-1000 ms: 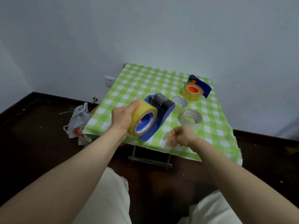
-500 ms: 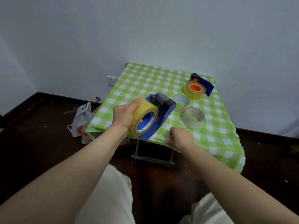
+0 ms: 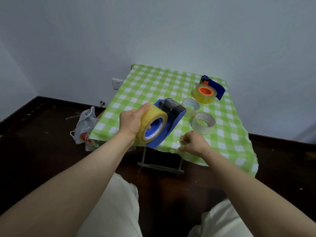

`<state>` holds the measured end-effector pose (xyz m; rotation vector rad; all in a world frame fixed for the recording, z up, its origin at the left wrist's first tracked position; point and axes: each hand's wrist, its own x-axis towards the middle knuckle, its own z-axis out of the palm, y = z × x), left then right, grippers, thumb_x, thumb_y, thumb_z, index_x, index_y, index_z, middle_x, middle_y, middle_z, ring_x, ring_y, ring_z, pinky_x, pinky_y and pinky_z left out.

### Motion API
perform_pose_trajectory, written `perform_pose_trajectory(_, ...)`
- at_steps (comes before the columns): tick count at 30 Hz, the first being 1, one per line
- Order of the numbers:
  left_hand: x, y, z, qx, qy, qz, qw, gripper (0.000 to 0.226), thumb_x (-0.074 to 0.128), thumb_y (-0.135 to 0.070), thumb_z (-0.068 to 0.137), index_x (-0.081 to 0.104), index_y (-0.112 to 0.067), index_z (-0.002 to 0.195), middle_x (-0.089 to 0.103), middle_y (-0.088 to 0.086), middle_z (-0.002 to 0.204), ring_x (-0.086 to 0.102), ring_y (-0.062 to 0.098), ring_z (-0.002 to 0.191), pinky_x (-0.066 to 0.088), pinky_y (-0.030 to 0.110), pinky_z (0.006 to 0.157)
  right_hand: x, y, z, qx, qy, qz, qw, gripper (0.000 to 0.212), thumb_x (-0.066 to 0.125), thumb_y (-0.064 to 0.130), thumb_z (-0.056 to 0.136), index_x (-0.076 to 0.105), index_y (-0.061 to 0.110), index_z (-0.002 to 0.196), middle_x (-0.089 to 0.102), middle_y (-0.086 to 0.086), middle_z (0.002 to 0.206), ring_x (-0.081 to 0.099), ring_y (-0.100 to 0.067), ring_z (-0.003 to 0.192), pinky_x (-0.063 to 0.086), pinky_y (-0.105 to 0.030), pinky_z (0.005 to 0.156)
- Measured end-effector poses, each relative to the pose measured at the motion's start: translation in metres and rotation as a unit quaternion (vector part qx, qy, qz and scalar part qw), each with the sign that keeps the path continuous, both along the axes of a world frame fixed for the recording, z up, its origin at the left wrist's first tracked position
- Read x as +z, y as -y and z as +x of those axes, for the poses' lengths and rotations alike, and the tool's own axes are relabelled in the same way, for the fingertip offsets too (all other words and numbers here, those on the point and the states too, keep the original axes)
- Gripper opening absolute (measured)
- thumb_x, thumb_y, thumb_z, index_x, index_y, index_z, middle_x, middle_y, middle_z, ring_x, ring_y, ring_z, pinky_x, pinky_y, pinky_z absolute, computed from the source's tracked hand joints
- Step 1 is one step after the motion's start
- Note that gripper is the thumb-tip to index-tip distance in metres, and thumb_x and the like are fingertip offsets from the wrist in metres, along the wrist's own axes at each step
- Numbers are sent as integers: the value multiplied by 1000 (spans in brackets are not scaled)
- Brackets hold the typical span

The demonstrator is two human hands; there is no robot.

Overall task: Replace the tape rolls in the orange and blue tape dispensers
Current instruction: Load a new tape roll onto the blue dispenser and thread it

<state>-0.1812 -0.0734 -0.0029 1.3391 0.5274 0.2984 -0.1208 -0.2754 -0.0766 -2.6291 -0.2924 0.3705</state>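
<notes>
Left hand [image 3: 130, 124]: the fingers are curled round the outside of the yellow tape roll [image 3: 154, 124], thumb on top. The roll sits on the hub of the blue dispenser [image 3: 172, 120], so roll and dispenser are held together, lifted above the near left part of the table [image 3: 147, 82].

Right hand [image 3: 194, 142]: low at the near table edge, fingers bent close together. They appear to pinch a strip of clear tape [image 3: 179, 142]. The film is faint, and I cannot tell whether it joins the roll.

Elsewhere on the table: two loose rolls [image 3: 204, 123] lie just right of the blue dispenser. The orange-hubbed dispenser [image 3: 206, 93], with a roll on it, lies at the far right.

Assessment: the new roll appears seated, and the step in hand is likely leading the free end to the black cutter [image 3: 171, 106].

Recommendations:
- Hold the roll lightly enough for it to turn.
- Draw the strip straight and flat, sticky side away from the fingers.
- Lay it across the serrated edge without a twist.

Risk: slack film may fold on itself or stick to the cloth.
</notes>
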Motion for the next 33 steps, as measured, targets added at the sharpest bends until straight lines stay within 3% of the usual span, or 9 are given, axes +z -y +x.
perform_pose_trajectory(3, -1, 2, 2, 2, -3, 2, 1000, 44, 74, -35, 78, 52, -8, 51, 55, 3, 35, 53, 16, 31, 45, 20, 39, 0, 0, -1, 18, 23, -36, 999, 37, 74, 19, 74, 61, 6, 106, 51, -11, 119, 56, -27, 106, 45, -31, 90)
perform_pose_trajectory(9, -1, 5, 2, -3, -3, 9, 1000, 44, 74, -35, 77, 53, -5, 54, 55, 5, 35, 52, 15, 30, 45, 19, 38, -3, -1, -8, 31, 41, -87, 995, 74, 84, 26, 62, 44, 5, 121, 38, -9, 127, 48, -27, 113, 42, -31, 91)
perform_pose_trajectory(17, -5, 1, -4, -2, 7, 17, 1000, 44, 75, -31, 77, 51, -5, 52, 53, 4, 34, 52, 16, 29, 44, 19, 36, -10, 3, -7, 37, 10, -81, 996, 128, 89, 30, 56, 4, 9, 150, 22, -16, 142, 27, -31, 132, 29, -33, 112)
perform_pose_trajectory(20, -4, 1, -4, -2, 11, 18, 1000, 44, 74, -31, 78, 52, -5, 51, 54, 4, 34, 52, 15, 29, 45, 19, 37, -2, 8, -7, 8, -78, 4, 997, 133, 88, 23, 58, -7, 16, 150, 12, -11, 149, 19, -28, 140, 30, -38, 113)
perform_pose_trajectory(22, -4, 3, -4, -8, 15, 25, 1000, 44, 73, -32, 78, 53, -4, 50, 54, 5, 34, 51, 15, 29, 45, 19, 38, 5, 16, -8, -7, -121, 72, 990, 122, 82, 13, 65, -5, 17, 151, 10, -9, 153, 20, -27, 142, 34, -42, 111)
perform_pose_trajectory(24, -5, 4, -4, -12, 21, 31, 999, 45, 74, -31, 78, 51, -4, 50, 53, 5, 34, 52, 15, 29, 45, 19, 37, 14, 23, -9, -43, -106, 162, 980, 92, 69, 4, 74, 18, 16, 150, 25, -8, 150, 30, -23, 138, 39, -39, 107)
perform_pose_trajectory(27, -7, 6, -4, -22, 32, 49, 998, 46, 75, -30, 77, 47, -6, 50, 51, 10, 39, 54, 16, 30, 44, 19, 37, 37, 19, -8, -163, -8, 349, 923, 31, 50, -1, 86, 60, 12, 112, 59, -3, 113, 54, -17, 106, 46, -22, 82)
perform_pose_trajectory(30, -8, 11, -5, -46, 38, 76, 995, 46, 75, -29, 77, 45, -7, 50, 50, 11, 41, 52, 14, 30, 41, 16, 37, 66, 8, -4, -211, -35, 469, 857, 21, 48, 5, 89, 67, 13, 85, 65, -2, 92, 60, -12, 78, 44, -21, 67)
perform_pose_trajectory(33, -10, 15, -5, -65, 48, 96, 992, 47, 76, -30, 76, 43, -8, 50, 47, 14, 51, 50, 20, 36, 41, 22, 43, 81, 3, -5, -189, -20, 450, 873, 20, 51, 11, 88, 68, 13, 79, 64, -2, 83, 57, -12, 73, 45, -24, 65)
